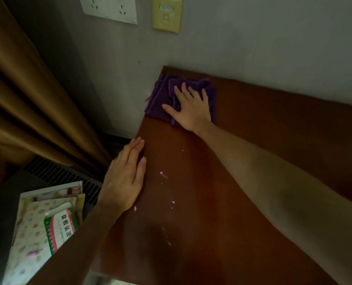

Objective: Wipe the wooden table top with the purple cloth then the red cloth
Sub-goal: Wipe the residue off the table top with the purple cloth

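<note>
Wooden table top (243, 161) stood vs grey wall. Purple cloth (160, 95) at its far-left corner, R hand (191, 108) spread flat on it; L hand (125, 177) flat, fingers together, on left edge. Step: purple wipe. Next prob. needs sweep toward pink specks (163, 174). Red cloth not seen.

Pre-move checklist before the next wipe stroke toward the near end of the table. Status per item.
1. Right hand flat on purple cloth: ok.
2. Cloth fully on wooden table top: not ok, its left edge reaches or slightly overhangs the table's far left corner.
3. Left hand bracing the table's left edge: ok.
4. Stroke path clear of objects: ok, only pink specks.
5. Specks wiped: not ok.
6. Red cloth located: cannot tell, not in view.
</note>
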